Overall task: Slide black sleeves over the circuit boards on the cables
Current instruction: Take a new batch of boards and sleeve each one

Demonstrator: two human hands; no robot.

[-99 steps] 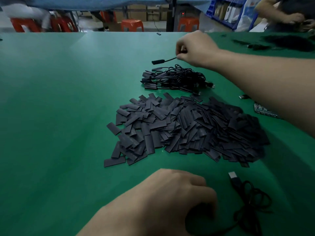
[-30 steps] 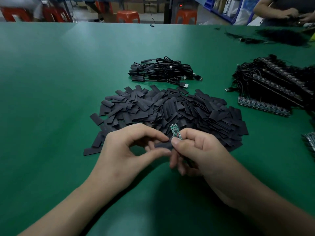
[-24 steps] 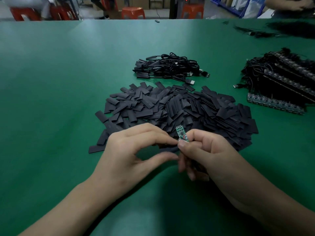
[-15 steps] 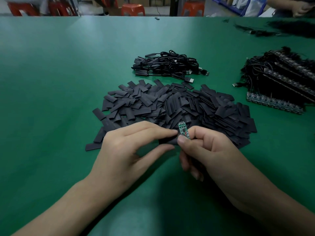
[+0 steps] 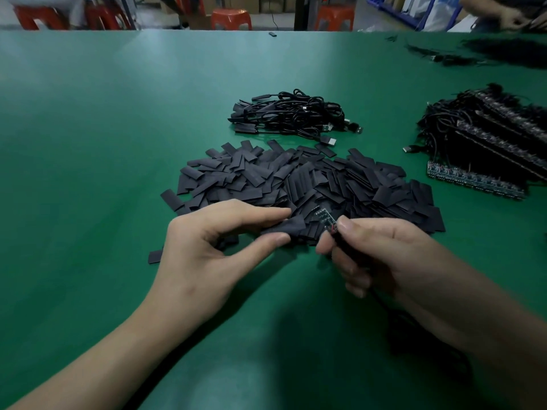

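Observation:
My left hand (image 5: 213, 247) pinches a flat black sleeve (image 5: 291, 227) between thumb and forefinger, just in front of the big heap of black sleeves (image 5: 310, 182). My right hand (image 5: 373, 255) pinches the cable end of a small green circuit board (image 5: 325, 217), whose free end points up and left, close to the sleeve's right end. The board's black cable (image 5: 414, 329) trails down under my right wrist. Whether the board's tip is inside the sleeve cannot be told.
A bundle of sleeved cables (image 5: 293, 116) lies behind the heap. Rows of bare boards with cables (image 5: 488, 149) are stacked at the right. The green table (image 5: 88, 143) stretches wide on the left. Another person's hands (image 5: 515, 16) work at the far right corner.
The sleeve in my left hand has come up and right toward the board. The board has tilted further left, toward the sleeve's opening. Both hands stay in front of the heap.

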